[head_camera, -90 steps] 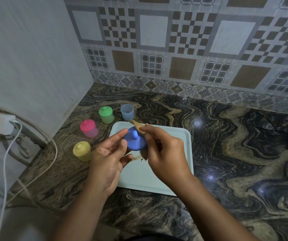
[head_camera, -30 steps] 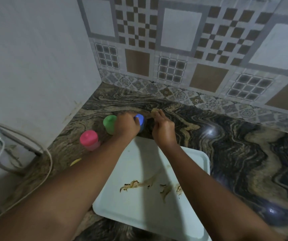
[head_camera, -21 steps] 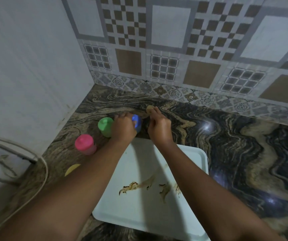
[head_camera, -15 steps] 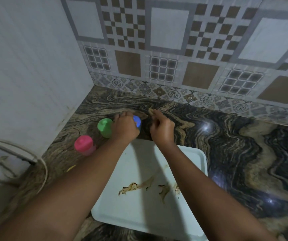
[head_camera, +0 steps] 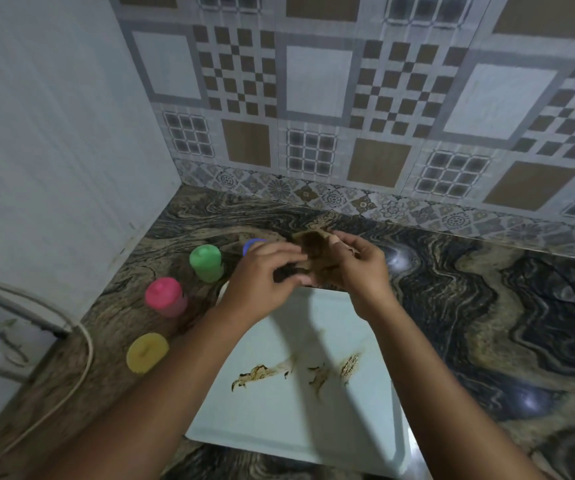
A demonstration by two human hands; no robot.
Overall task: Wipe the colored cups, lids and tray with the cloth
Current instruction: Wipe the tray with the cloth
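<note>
Left hand and right hand pinch the blurred cloth, hiding most of the blue cup.

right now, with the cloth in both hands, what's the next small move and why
Probably lower the cloth onto the brown smears on the tray and rub them. The left hand and right hand hold it above the tray's far edge, the green cup, pink cup and yellow cup stand off the tray, and the smears look unwiped.
</note>
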